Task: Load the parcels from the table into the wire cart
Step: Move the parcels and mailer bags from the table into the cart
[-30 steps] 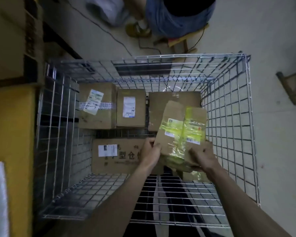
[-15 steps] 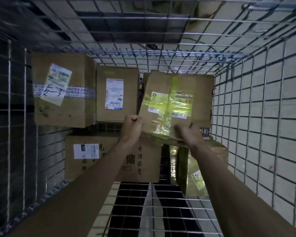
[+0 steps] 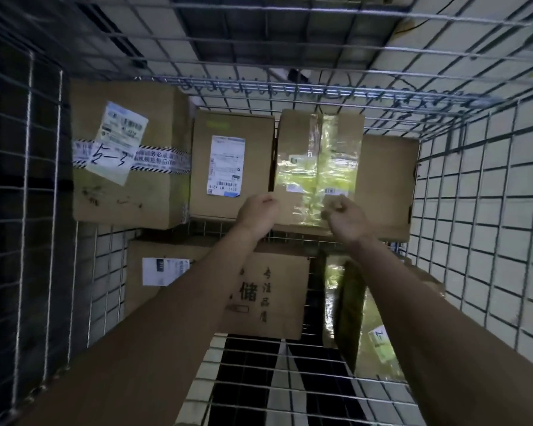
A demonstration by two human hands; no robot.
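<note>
a person's two bare arms reach down into a wire cart point(image 3: 480, 229), both hands at the near edge of a taped parcel point(image 3: 317, 167) that lies on top of a larger plain box point(image 3: 388, 186) in the far right corner. the left hand point(image 3: 257, 212) sits at the parcel's near left corner, fingers curled in; the right hand point(image 3: 343, 218) sits at its near right edge, also curled into a loose fist. whether either hand grips the cardboard or only rests against it cannot be told from this angle.

the parcel is a flat brown cardboard package wrapped lengthwise and crosswise in shiny clear tape with a yellow-green cast, with small white labels near its near end. its broad face looks up, and its long axis runs away from the person, from the hands toward the cart's far wall.

just beside it on the left stands a box with a white shipping label point(image 3: 226, 166), and left of that a bigger box crossed by a black-and-white striped tape band point(image 3: 130, 158). nearer the person, lower in the cart, lies a box printed with large dark characters point(image 3: 265, 290), and to its right a tape-wrapped package stands on edge point(image 3: 357, 315) against the right wall. bare wire floor point(image 3: 274, 379) shows closest to the camera.
</note>
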